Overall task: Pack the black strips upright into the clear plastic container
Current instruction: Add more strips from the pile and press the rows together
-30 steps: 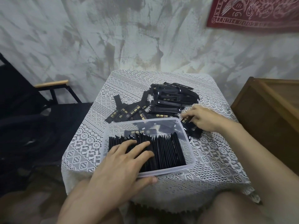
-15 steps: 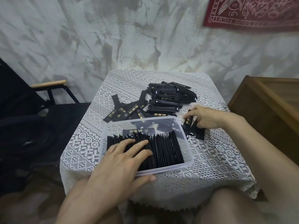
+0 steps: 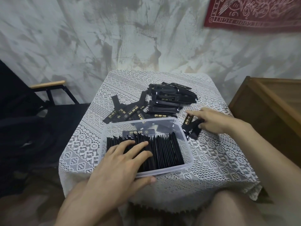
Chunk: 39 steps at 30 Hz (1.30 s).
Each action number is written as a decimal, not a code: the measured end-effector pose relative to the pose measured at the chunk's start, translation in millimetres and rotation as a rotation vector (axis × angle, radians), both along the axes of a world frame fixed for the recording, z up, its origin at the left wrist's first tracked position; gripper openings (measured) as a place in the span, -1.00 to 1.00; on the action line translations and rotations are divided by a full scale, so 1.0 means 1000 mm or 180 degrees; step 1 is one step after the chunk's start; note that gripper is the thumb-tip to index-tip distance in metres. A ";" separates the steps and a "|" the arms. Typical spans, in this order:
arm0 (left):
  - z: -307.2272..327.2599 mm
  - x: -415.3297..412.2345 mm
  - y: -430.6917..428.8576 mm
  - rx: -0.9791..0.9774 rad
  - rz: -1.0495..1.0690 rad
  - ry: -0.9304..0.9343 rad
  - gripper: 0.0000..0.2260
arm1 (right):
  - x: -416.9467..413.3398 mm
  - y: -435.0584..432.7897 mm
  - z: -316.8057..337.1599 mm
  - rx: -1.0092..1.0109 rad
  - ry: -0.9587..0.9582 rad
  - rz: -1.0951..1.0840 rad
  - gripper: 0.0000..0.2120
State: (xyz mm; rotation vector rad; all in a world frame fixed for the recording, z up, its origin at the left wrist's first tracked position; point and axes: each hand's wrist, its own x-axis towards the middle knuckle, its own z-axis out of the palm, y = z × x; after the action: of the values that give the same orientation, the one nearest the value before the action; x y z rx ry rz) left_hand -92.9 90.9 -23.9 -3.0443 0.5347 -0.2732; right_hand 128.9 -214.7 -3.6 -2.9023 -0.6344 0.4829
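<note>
A small table under a white lace cloth (image 3: 211, 160) holds a clear container (image 3: 189, 150) near its front edge. Inside, a row of black strips (image 3: 167, 149) stands on edge, packed side by side along the near part of the box; one strip (image 3: 138, 132) lies flat behind the row, gold print up, and the far part of the box is otherwise bare. The left hand (image 3: 117, 167) lies palm down over the left end of the row, fingers (image 3: 138, 145) spread and flat on the strip tops, thumb (image 3: 146, 181) pressed against the outside of the front wall; it grips nothing. The right hand (image 3: 211, 121) is just right of the box, index finger stretched out toward the pile, the other fingers curled on a few loose strips (image 3: 192, 129) on the cloth; I cannot tell whether it pinches them or only presses on them. Behind the box a loose pile (image 3: 169, 100) of more strips sprawls over the middle of the cloth, some fanned out flat to its left. A wooden cabinet (image 3: 268, 108) stands to the right, a dark chair (image 3: 40, 119) to the left.
</note>
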 end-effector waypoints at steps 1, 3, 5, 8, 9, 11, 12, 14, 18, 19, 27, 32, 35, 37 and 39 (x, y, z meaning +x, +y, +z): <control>0.000 0.000 0.000 0.0002 -0.0002 0.0000 -0.45 | 0.002 0.003 0.001 -0.0017 0.0026 0.0025 -0.33; 0.000 -0.001 0.000 -0.0022 -0.0011 0.0008 -0.46 | 0.005 0.009 0.002 -0.0039 0.0070 0.0025 -0.40; 0.001 -0.001 0.000 -0.0031 -0.0010 0.0020 -0.46 | 0.008 0.012 0.004 -0.0043 0.0093 -0.0035 -0.47; 0.001 -0.001 -0.001 -0.0014 -0.0002 0.0024 -0.47 | 0.010 0.014 0.008 -0.0031 0.0151 -0.0122 -0.55; 0.001 0.000 -0.001 -0.0027 -0.0003 0.0037 -0.47 | 0.010 0.014 0.009 -0.0025 0.0176 -0.0142 -0.59; 0.001 0.000 -0.001 -0.0034 -0.0001 0.0041 -0.46 | 0.011 0.016 0.010 -0.0009 0.0167 -0.0193 -0.70; 0.001 0.000 -0.001 -0.0019 0.0000 0.0034 -0.46 | 0.011 0.017 0.011 0.0000 0.0115 -0.0209 -0.74; 0.001 -0.001 0.000 -0.0001 0.0005 0.0034 -0.46 | 0.009 0.019 0.010 0.0016 -0.0067 -0.0187 -0.79; 0.001 -0.001 0.000 -0.0015 0.0009 0.0060 -0.47 | 0.007 0.016 0.006 0.0172 -0.0430 -0.0259 -0.86; 0.001 0.000 0.000 -0.0024 0.0004 0.0066 -0.47 | 0.007 0.013 0.006 0.0262 -0.0364 -0.0383 -0.87; 0.002 0.000 -0.001 -0.0075 -0.0003 0.0093 -0.47 | -0.015 0.019 -0.005 0.2219 0.1065 -0.1951 -0.74; 0.000 -0.001 0.000 -0.0085 -0.0013 0.0108 -0.46 | -0.014 0.033 -0.012 0.1121 0.0096 -0.1875 -0.49; 0.001 -0.002 0.000 -0.0082 -0.0011 0.0097 -0.47 | -0.009 0.044 -0.015 0.0638 -0.0197 -0.1888 -0.45; 0.001 -0.002 -0.001 -0.0072 -0.0009 0.0080 -0.47 | -0.003 0.047 -0.015 0.0601 -0.0234 -0.1966 -0.48; 0.001 -0.002 0.000 -0.0081 -0.0006 0.0085 -0.47 | 0.000 0.049 -0.015 0.0748 -0.0123 -0.1996 -0.52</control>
State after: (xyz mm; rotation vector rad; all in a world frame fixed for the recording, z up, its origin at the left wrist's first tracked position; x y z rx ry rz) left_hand -94.5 90.5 -22.6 -3.0764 0.5399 -0.2414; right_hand 129.3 -165.4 -19.0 -2.6814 0.2151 0.2448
